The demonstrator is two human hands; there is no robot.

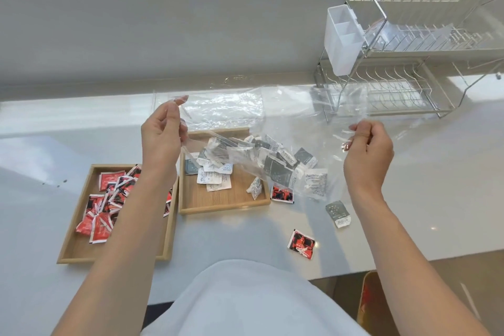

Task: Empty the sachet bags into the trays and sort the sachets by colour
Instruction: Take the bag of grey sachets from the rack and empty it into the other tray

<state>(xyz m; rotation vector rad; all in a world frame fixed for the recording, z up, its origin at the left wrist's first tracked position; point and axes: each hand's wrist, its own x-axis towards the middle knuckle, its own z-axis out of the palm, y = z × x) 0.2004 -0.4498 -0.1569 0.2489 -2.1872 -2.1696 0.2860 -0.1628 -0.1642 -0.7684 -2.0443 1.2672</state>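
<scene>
A clear plastic bag [294,128] is stretched in the air between my left hand [161,136] and my right hand [368,150], each pinching one end. Below it, grey and white sachets [245,161] lie heaped in the right wooden tray [218,203] and spill over its right edge. The left wooden tray [79,249] holds several red sachets [106,204]; my left forearm covers part of it. Loose on the counter lie two red sachets [282,194] [301,243] and a grey sachet [338,213].
A second clear bag [218,109] lies flat behind the right tray. A metal dish rack [395,63] with a white cutlery holder [343,38] stands at the back right. The counter's front edge runs near my body, with a patterned mat [373,305] below.
</scene>
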